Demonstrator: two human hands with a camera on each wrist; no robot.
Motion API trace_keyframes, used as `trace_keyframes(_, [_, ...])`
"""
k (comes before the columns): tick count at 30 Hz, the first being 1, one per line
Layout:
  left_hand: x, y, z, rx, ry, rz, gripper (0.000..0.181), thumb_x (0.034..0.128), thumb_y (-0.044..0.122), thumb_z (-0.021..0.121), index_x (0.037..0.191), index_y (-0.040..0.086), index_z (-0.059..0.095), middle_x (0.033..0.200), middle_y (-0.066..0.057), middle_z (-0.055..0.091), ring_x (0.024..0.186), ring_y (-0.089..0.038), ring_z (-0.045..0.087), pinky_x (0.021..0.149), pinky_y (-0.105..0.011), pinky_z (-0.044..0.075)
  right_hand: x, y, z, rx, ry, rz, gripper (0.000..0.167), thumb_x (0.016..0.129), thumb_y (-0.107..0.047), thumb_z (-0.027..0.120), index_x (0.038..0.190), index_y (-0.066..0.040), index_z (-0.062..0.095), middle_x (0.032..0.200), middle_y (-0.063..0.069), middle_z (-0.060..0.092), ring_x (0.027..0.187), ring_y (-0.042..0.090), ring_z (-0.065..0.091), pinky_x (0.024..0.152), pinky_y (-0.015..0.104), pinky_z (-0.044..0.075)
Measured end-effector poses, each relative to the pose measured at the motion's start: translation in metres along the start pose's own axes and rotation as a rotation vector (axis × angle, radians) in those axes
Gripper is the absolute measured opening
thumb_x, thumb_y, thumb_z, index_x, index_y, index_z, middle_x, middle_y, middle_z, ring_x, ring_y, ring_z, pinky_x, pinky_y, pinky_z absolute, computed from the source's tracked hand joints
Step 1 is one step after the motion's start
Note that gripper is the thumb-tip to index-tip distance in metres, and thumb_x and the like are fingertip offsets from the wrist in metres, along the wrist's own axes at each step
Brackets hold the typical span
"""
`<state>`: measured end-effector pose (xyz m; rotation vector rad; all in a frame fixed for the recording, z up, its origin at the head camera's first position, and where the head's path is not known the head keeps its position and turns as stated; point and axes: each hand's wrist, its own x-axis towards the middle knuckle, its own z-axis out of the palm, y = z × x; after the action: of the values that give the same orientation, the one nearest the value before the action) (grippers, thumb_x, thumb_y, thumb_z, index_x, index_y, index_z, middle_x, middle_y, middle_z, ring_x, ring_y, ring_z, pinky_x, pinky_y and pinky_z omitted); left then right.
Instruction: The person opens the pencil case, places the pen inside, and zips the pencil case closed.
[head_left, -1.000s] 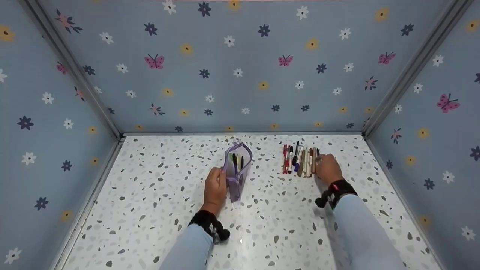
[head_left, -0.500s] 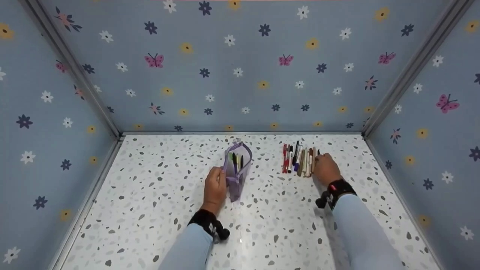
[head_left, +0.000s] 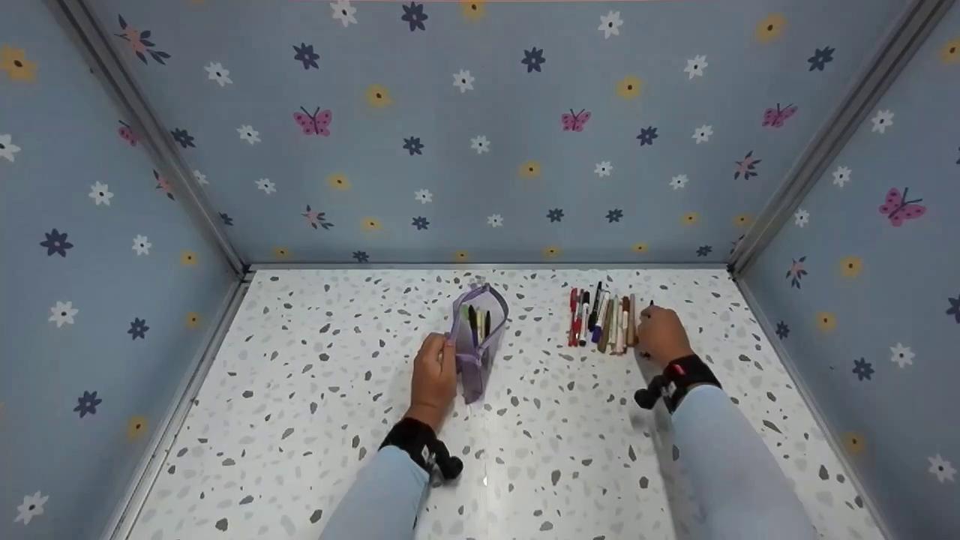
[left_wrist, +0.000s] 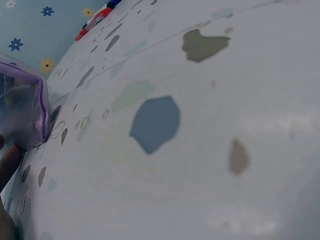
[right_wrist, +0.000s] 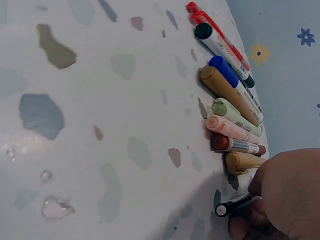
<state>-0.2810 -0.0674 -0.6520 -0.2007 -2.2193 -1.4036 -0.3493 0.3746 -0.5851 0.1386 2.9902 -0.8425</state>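
Note:
My left hand (head_left: 433, 375) grips the near-left edge of a translucent purple pencil case (head_left: 470, 382), which stands with its mouth open. Several pens (head_left: 480, 324) poke up inside it; the left wrist view shows only the case's mesh side (left_wrist: 40, 107) and part of the fingers. On the right, my right hand (head_left: 664, 335) pinches a slim black-and-white pen (right_wrist: 232, 206) at the end of a row of markers. Most of that pen is hidden by the fingers; its dark tip shows above them in the head view. Nearest to it lies a tan marker (right_wrist: 242, 161).
The row continues leftward with brown (right_wrist: 240, 145), pink (right_wrist: 232, 128) and pale green markers (right_wrist: 235, 116), a blue-capped one (right_wrist: 227, 72) and red pens (head_left: 574, 319) at its far end. Patterned walls (head_left: 480, 187) enclose the speckled white tabletop (head_left: 315, 450) at the back and sides.
My right hand has shifted slightly right with the pen, widening its gap from the tan marker. The left hand keeps its hold on the pencil case.

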Motion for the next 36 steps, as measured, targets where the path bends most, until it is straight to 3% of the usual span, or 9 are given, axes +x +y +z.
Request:
trace_keyframes(4, [0.000,0.001,0.000,0.000,-0.003,-0.001,0.026,0.1152,0.010,0.055,0.090,0.007,0.054,0.092,-0.008,0.058,0.084,-0.019,0.052,0.080,-0.037,0.048,0.002,-0.013,-0.007,0.118,0.031,0.070,0.049,0.114,-0.013,0.048,0.156,0.010,0.059,0.151,0.036,0.065,0.080,0.027,0.068,0.083,0.046,0.057])
trace_keyframes(7, [0.000,0.001,-0.001,0.001,-0.011,-0.013,0.026,0.1156,0.011,0.054,0.090,0.007,0.054,0.092,-0.009,0.057,0.084,-0.020,0.052,0.080,-0.037,0.048,0.002,-0.033,-0.010,0.179,0.088,0.076,0.047,0.115,-0.017,0.055,0.157,0.004,0.061,0.145,0.032,0.069,0.069,0.018,0.061,0.070,0.037,0.051])
trace_keyframes(12, [-0.001,0.000,-0.001,-0.004,-0.018,-0.027,0.025,0.1163,0.012,0.053,0.092,0.006,0.054,0.093,-0.009,0.057,0.086,-0.020,0.052,0.081,-0.037,0.049,-0.002,-0.076,-0.005,0.325,0.125,0.066,0.044,0.112,-0.020,0.061,0.153,-0.005,0.067,0.130,0.021,0.068,0.076,0.018,0.060,0.065,0.033,0.049])
trace_keyframes(19, [0.000,0.002,0.000,-0.007,-0.015,-0.032,0.025,0.1156,0.012,0.054,0.091,0.006,0.055,0.094,-0.010,0.058,0.087,-0.022,0.055,0.082,-0.041,0.052,-0.015,-0.139,0.017,0.424,0.106,-0.055,0.036,0.109,-0.019,0.068,0.143,-0.010,0.073,0.127,0.016,0.072,0.106,0.027,0.069,0.080,0.034,0.055])
trace_keyframes(23, [0.000,0.004,0.000,-0.008,-0.015,-0.048,0.026,0.1154,0.012,0.054,0.090,0.007,0.054,0.094,-0.009,0.059,0.087,-0.022,0.055,0.083,-0.041,0.052,-0.020,-0.168,0.034,0.457,0.087,-0.131,0.032,0.109,-0.017,0.072,0.140,-0.010,0.075,0.123,0.015,0.074,0.113,0.031,0.073,0.087,0.038,0.058])
trace_keyframes(31, [0.000,0.004,-0.001,0.006,0.002,-0.012,0.022,0.1144,0.008,0.055,0.094,0.005,0.061,0.096,-0.011,0.063,0.090,-0.026,0.061,0.085,-0.045,0.056,-0.024,-0.209,0.071,0.459,0.078,-0.228,0.026,0.107,-0.014,0.078,0.132,-0.010,0.078,0.117,0.012,0.078,0.105,0.030,0.076,0.082,0.036,0.060])
trace_keyframes(36, [0.001,0.003,-0.002,0.005,0.009,-0.005,0.021,0.1140,0.008,0.056,0.094,0.004,0.061,0.097,-0.011,0.065,0.093,-0.028,0.064,0.088,-0.047,0.058,-0.027,-0.222,0.090,0.467,0.020,-0.252,0.026,0.106,-0.011,0.077,0.132,-0.008,0.077,0.115,0.012,0.077,0.099,0.025,0.075,0.078,0.033,0.058])
